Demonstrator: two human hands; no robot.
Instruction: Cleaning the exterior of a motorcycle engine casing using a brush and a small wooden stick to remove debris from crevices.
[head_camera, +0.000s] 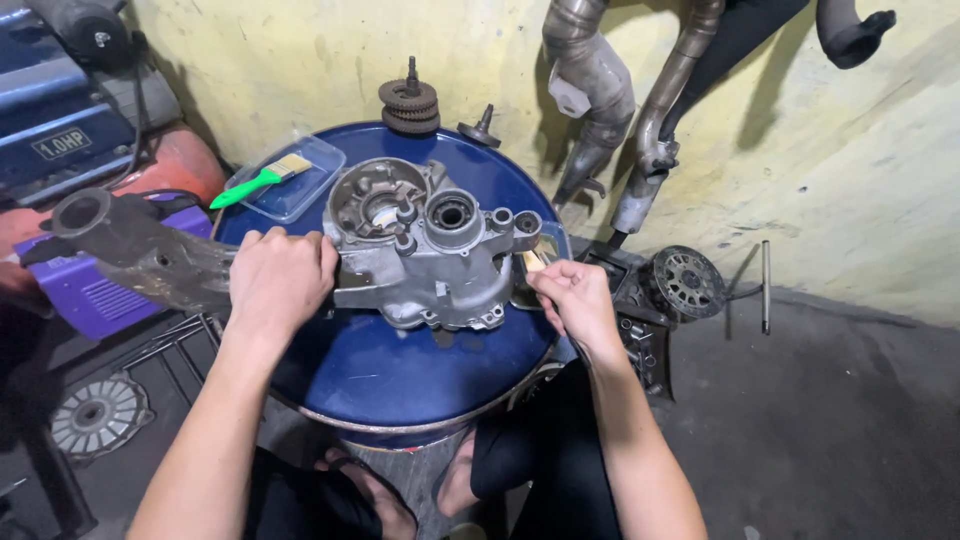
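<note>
A grey metal engine case (425, 245) with round bores lies on top of a blue steel drum (400, 370). My left hand (280, 280) grips the case's left edge, fingers curled over it. My right hand (572, 295) is closed on a small brush with a pale handle (533, 261), its tip against the case's right side.
A clear tray (300, 190) with a green-handled brush (255, 180) sits at the drum's back left. A gear stack (409, 103) and a small shaft (482, 126) stand at its far rim. Exhaust pipes (600, 100) lean on the wall. A clutch part (687, 282) lies at right.
</note>
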